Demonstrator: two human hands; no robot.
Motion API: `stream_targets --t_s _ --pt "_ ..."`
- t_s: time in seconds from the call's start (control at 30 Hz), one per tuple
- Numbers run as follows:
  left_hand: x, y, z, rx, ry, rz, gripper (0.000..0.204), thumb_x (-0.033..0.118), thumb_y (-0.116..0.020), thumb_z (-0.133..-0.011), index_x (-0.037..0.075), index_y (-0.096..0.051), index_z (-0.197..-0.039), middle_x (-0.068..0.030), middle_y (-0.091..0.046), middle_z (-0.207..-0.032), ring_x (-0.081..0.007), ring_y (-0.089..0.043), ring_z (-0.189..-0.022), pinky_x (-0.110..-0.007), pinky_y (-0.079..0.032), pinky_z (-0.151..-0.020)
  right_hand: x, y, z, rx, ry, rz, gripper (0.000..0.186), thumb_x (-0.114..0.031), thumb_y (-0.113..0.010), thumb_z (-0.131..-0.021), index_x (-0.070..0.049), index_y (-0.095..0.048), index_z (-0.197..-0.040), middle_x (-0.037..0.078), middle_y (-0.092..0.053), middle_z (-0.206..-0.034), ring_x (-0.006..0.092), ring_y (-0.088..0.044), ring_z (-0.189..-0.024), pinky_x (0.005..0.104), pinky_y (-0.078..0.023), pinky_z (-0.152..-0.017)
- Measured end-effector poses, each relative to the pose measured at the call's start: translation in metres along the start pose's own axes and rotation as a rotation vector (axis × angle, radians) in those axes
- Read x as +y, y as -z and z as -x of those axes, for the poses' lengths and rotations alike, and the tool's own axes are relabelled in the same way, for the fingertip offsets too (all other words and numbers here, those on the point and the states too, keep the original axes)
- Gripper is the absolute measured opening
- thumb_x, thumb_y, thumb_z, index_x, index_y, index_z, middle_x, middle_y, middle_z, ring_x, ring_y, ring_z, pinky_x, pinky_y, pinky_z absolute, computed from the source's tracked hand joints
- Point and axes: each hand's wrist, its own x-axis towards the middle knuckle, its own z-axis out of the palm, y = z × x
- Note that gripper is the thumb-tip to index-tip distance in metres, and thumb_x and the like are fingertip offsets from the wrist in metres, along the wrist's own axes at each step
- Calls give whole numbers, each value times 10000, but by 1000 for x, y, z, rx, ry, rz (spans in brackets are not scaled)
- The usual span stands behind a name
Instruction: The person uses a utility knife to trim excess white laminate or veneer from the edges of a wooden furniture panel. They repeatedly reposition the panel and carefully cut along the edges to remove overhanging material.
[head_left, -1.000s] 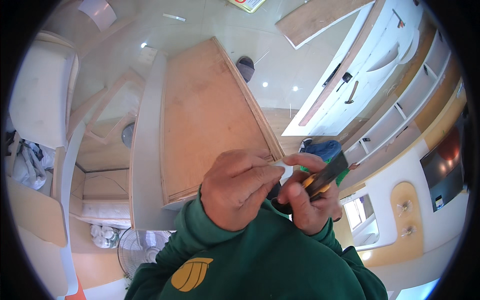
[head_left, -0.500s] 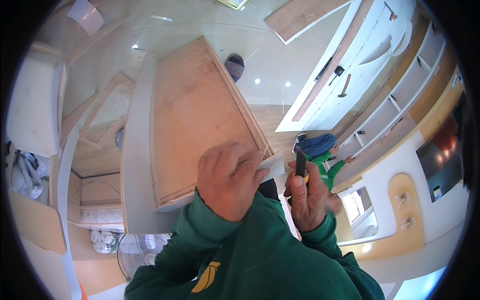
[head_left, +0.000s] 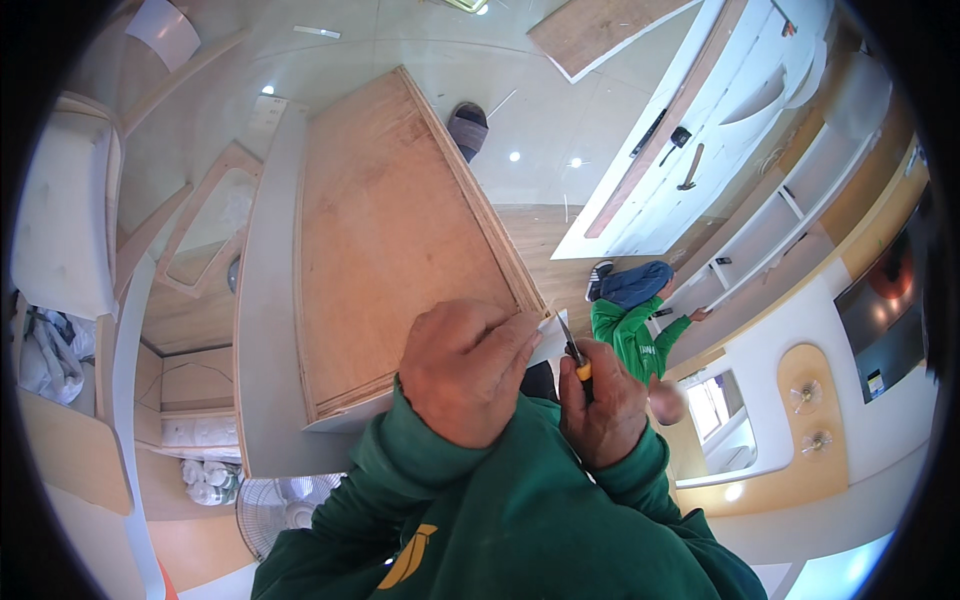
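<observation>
White thin flat strip of sheet material (head_left: 551, 342) sits just off the lower right corner of the large plywood panel, in front of the person's chest; I cannot tell whether it touches that corner. On its left, the bare left hand (head_left: 465, 370) has fingers together, thumb and fingertips clamped on the strip. On its right, the yellow-and-black utility knife with a slim pointed blade (head_left: 583, 371) lies close along the strip's right edge, and the bare right hand (head_left: 606, 405) has its fingers closed around the handle. Whether the blade touches the strip is too fine to tell. Good practice here, I judge, is to pinch the strip well back from the edge, keep the left fingertips out of the blade's line, and use short, light strokes leading away from them; a thin strip held in the air may flex under pressure.

Leftmost stands a white rounded chair-like piece (head_left: 65, 215), then a pale wooden frame with a rounded opening (head_left: 215, 190), a round wire-guarded fan (head_left: 265, 515) and the brown plywood panel with raised edges (head_left: 400, 240). Beyond it, glossy pale floor tiles (head_left: 440, 40) carry dark grey footwear (head_left: 467, 130). Further right, a co-worker in green top and blue jeans (head_left: 625, 340) is low beside curved white shelving (head_left: 760, 235); a brown-handled hammer (head_left: 691, 168) rests on a long white board (head_left: 735, 150).
</observation>
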Motion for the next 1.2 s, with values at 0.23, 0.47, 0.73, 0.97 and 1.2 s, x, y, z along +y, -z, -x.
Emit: stream_targets --t_s 0.23,0.47,0.73,0.97,1.2 --pt "1 -7 -1 8 -9 31 235 -18 -750 -638 30 -695 -861 -79 -591 -765 -246 -591 -716 -341 -456 -618 -2 -4 1 34 18 79 144 -117 -618 -859 -36 -538 -947 150 -602 -768 344 -605 -615 416 -473 -534" --pt "0 -7 -2 47 -22 7 212 2 -760 -635 30 -690 -833 -88 -600 -775 -252 -594 -744 -343 -448 -652 -5 -5 4 16 -42 166 148 -153 -592 -885 -52 -495 -933 150 -607 -766 351 -607 -602 434 -467 -513" --pt "-2 -4 2 29 -67 -20 231 24 -766 -629 42 -693 -848 -67 -587 -761 -233 -578 -759 -346 -401 -656 -18 5 4 -26 -24 357 186 -204 -591 -886 -67 -466 -896 143 -617 -715 337 -604 -539 429 -468 -472" --pt "-3 -8 5 51 -132 -28 220 20 -752 -635 36 -686 -844 -70 -603 -846 -261 -603 -888 -374 -406 -757 -29 17 1 -118 -3 430 192 -204 -552 -906 -68 -430 -847 158 -608 -635 346 -616 -535 433 -468 -462" --pt "-7 -8 3 57 -154 -34 225 21 -744 -642 34 -675 -857 -79 -606 -876 -265 -606 -918 -381 -402 -789 -37 13 -2 -98 -23 518 180 -202 -514 -929 -62 -433 -850 144 -626 -640 328 -636 -553 431 -493 -486"
